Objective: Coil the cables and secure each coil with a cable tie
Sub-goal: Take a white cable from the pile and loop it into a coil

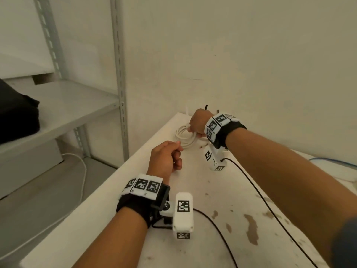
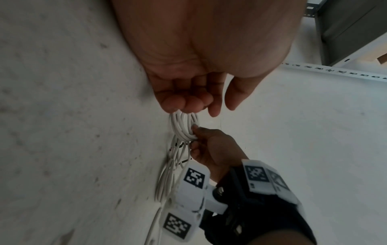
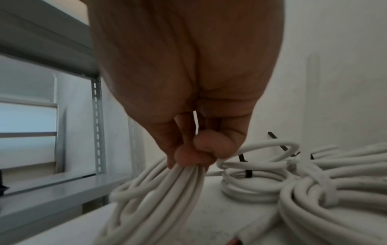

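A coil of white cable (image 1: 183, 136) (image 2: 184, 127) (image 3: 167, 190) lies at the far end of the white table (image 1: 222, 190). My right hand (image 1: 197, 124) (image 2: 209, 145) (image 3: 194, 154) pinches its strands together between thumb and fingertips, lifting that side. My left hand (image 1: 168, 157) (image 2: 188, 99) hovers just short of the coil with fingers curled into the palm and thumb out; I see nothing in it. In the right wrist view, a small coil with a black tie (image 3: 249, 175) and a larger bundled coil (image 3: 335, 185) lie beyond. Black tie tails (image 1: 206, 107) stick up behind my right hand.
Grey metal shelving (image 1: 119, 74) stands to the left with a black bag (image 1: 17, 117) on a shelf. The wall is right behind the table's far edge. Black camera leads (image 1: 251, 190) trail across the stained tabletop. A blue cable (image 1: 332, 161) lies at the right.
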